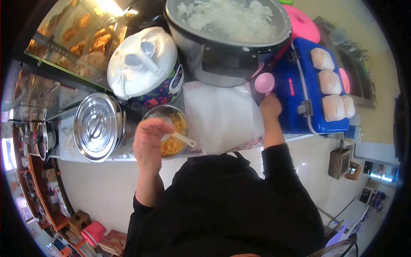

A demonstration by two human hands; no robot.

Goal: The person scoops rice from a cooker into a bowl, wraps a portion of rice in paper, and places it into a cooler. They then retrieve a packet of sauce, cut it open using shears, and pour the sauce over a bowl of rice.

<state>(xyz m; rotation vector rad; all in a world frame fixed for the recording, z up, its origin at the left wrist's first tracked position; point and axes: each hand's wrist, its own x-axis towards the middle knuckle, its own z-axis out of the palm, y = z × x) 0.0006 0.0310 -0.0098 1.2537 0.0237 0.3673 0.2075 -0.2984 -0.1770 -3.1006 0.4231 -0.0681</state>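
Observation:
My right hand point(271, 108) is closed round the handle of a pink scoop point(264, 82), its round cup pointing away from me beside the blue cool box. My left hand point(149, 138) hovers at the near left side of a metal bowl point(185, 150), its fingers loosely bent and apart, with nothing seen in them. Yellow, crumbly food point(172, 146) fills part of the bowl. A white spoon point(184, 139) rests in it, handle over the right rim. Between my hands lie white paper sheets point(220, 115). Beyond them stands a big pot point(231, 64) of cooked rice point(231, 19).
A white-lidded container point(143, 64) and a steel-lidded pot point(96, 126) stand at the left, below a lit glass case point(77, 36) of fried food. Several wrapped bundles point(329, 82) sit on the blue cool box point(284, 103) at the right. A pink lid point(305, 23) is behind.

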